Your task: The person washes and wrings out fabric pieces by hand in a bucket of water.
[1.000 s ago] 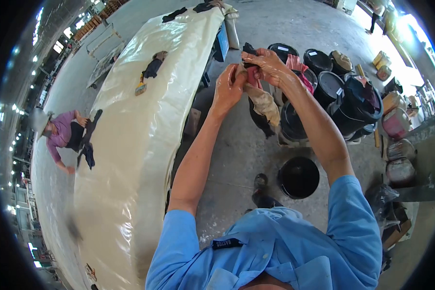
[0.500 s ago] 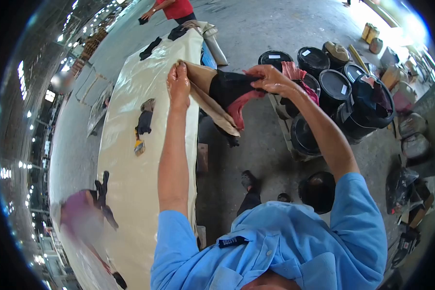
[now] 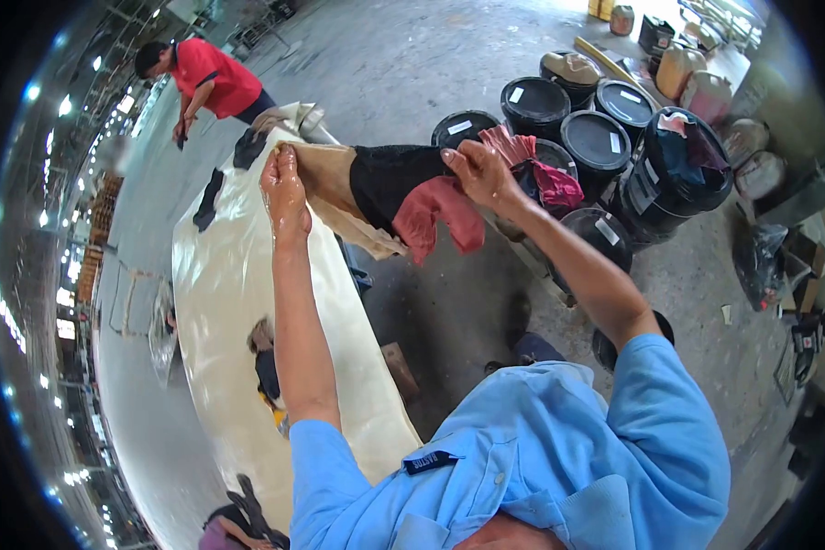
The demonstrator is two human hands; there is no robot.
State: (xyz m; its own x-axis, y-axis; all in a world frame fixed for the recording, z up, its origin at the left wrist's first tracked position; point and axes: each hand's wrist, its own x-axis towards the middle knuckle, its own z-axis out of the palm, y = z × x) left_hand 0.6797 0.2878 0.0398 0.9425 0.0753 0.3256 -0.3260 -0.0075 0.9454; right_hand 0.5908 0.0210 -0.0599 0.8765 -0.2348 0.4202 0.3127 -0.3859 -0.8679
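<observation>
Stretched between my hands is a cloth point(image 3: 396, 183) with a beige part at the left, black in the middle and a pinkish-red part hanging down. My left hand point(image 3: 286, 194) is closed on its beige end, over the far part of the long cream-covered table point(image 3: 238, 275). At the black end, my right hand point(image 3: 484, 174) pinches the cloth between thumb and fingers, in front of the black drums. Both hands look wet. Below my left forearm a dark cloth point(image 3: 266, 371) lies on the table, beside a partly hidden brush with a yellow handle.
Black lidded drums point(image 3: 596, 140) stand at the right, some with cloths on them. A person in a red shirt point(image 3: 215, 78) bends at the table's far end. Another person point(image 3: 225, 532) is at the lower left. Dark gloves or cloths point(image 3: 209, 200) lie on the table's left edge.
My view has turned, so the table and drums sit differently. The cloth is spread wider, with its red part hanging more openly. The red-shirted person shows more fully.
</observation>
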